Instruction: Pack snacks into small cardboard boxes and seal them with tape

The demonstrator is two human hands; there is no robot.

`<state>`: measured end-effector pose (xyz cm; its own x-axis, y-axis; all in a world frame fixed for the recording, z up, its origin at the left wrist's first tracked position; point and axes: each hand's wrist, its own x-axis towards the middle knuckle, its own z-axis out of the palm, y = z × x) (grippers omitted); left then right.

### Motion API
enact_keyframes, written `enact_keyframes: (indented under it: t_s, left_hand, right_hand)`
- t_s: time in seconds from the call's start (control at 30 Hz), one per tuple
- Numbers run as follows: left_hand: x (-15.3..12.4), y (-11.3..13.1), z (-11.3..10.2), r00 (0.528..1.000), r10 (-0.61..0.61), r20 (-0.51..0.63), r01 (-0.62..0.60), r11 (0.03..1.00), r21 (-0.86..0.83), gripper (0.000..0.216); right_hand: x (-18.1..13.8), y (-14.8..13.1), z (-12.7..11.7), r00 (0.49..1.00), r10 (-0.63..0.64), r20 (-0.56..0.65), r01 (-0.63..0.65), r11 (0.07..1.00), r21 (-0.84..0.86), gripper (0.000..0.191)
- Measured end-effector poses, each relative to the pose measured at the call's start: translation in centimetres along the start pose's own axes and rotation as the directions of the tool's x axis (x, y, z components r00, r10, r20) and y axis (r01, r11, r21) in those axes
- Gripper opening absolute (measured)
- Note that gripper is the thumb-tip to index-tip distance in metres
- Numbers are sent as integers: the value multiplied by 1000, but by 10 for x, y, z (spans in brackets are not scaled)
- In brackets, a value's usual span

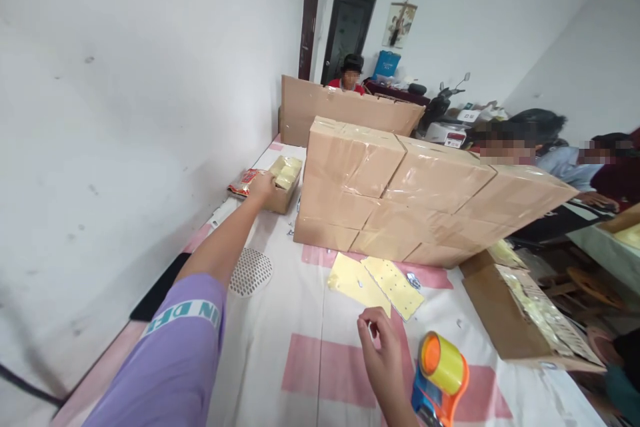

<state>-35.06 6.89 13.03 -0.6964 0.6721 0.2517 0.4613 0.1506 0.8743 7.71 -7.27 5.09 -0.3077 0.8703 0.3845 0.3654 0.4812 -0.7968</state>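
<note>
My left hand (263, 185) is stretched far out to a small open cardboard box (283, 199) filled with pale yellow packets (287, 171); its fingers are hidden at the box's edge, beside a red snack packet (245, 183). My right hand (381, 347) is near the front, its fingers pinched on a small thing that I cannot make out. Yellow perforated cards (376, 281) lie just beyond it on the white-and-pink cloth (300, 320). An orange and blue tape dispenser (440, 379) with a yellow roll stands right of my wrist.
A row of taped cardboard cartons (400, 193) crosses the table, with a cardboard sheet (345, 110) behind. An open box of cards (525, 313) sits at the right edge. A white mesh disc (251, 271) lies near my left arm. Other people sit behind and to the right.
</note>
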Motion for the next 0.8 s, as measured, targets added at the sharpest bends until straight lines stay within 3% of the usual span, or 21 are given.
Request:
enact_keyframes:
  t_s: [0.1, 0.17, 0.27, 0.33, 0.4, 0.5, 0.6, 0.7, 0.8]
  left_hand:
    - [-23, 2, -28, 999, 30, 10, -31, 984, 177, 25]
    - [-54, 1, -58, 998, 65, -5, -62, 963, 261, 17]
    - [-124, -3, -107, 988, 151, -11, -137, 923, 359, 23]
    - [-175, -6, -133, 978, 193, 79, -208, 889, 409, 31]
    - [-218, -6, -146, 964, 202, 172, -257, 870, 421, 35]
    - [-257, -2, -145, 961, 207, 184, -262, 893, 366, 36]
    - [-274, -1, -132, 986, 126, 113, -148, 963, 224, 35]
    - [-278, -5, -116, 999, 40, -12, -39, 996, 81, 34]
    - [-272, -10, -106, 994, 5, -109, -6, 1000, -10, 39]
  right_hand:
    - [2, -2, -11, 999, -44, -32, 44, 999, 10, 18]
    - [4, -2, -18, 995, -87, -47, 87, 996, 0, 17]
    - [15, -7, -28, 985, -169, -16, 169, 986, 8, 12]
    - [28, -18, -33, 958, -278, 64, 278, 960, 0, 11]
    - [45, -35, -34, 885, -414, 213, 432, 901, -45, 33]
    - [72, -58, -22, 697, -517, 498, 638, 763, -101, 63]
    - [88, -64, 3, 537, -500, 680, 744, 661, -102, 74]
    - [91, -53, 29, 458, -452, 766, 776, 623, -96, 76]
    - [82, -43, 44, 415, -415, 810, 780, 621, -81, 72]
